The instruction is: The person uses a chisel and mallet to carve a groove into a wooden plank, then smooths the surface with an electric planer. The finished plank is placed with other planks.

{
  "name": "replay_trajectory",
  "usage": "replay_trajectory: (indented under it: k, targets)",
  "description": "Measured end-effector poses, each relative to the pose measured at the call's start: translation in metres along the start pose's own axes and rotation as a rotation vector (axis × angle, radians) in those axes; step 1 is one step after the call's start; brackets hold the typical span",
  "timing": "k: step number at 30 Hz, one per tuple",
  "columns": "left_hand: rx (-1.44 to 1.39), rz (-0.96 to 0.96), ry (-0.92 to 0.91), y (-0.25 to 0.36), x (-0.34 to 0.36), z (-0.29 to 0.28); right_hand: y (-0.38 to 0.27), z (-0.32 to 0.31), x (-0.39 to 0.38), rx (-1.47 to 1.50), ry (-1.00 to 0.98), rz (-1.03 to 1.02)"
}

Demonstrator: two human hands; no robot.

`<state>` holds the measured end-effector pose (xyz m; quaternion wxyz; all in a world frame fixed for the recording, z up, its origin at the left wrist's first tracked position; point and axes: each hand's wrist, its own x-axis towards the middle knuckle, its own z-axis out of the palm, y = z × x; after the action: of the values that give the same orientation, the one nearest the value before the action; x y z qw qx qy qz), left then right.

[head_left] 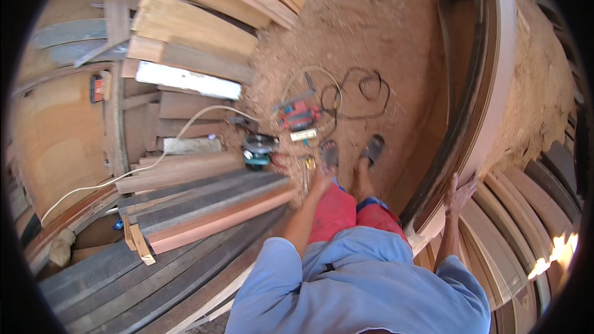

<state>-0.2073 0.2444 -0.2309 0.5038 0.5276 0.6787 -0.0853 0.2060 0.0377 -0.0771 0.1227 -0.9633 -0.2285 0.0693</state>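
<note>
My right hand (461, 195) rests against the outer face of a long wooden frame (504, 43), its fingers stretched and apart. The frame stands along my right side and looks curved in this view; its inner edge is dark and its outer face is pale, planed wood. My left hand (322, 179) hangs low in front of my red shorts, near my left foot in the view. Blur hides its fingers, and nothing plainly shows in it. A red power tool (299, 115) and a teal power tool (257, 150) lie on the ground ahead to the left.
Black and pale cables (371, 80) loop over the dirt ahead of my sandalled feet. Stacked timber (204, 216) lies at my left, with boards (192, 21) beyond it. A white block (303, 135) sits beside the red tool. More planks (513, 216) are stacked at my right.
</note>
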Motion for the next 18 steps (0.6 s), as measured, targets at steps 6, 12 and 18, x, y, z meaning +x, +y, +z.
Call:
replay_trajectory:
  k: [6,12,18]
  targets:
    - [0.388,0.133,-0.005,-0.015,0.125,-0.053,-0.004,0.003,0.0,0.123,0.036,0.035]
    - [0.903,0.235,0.067,-0.039,0.273,-0.068,-0.026,-0.005,-0.009,0.094,0.026,0.104]
    - [1.147,0.514,-0.076,-0.134,0.417,-0.05,0.015,-0.019,-0.027,-0.026,0.053,0.153]
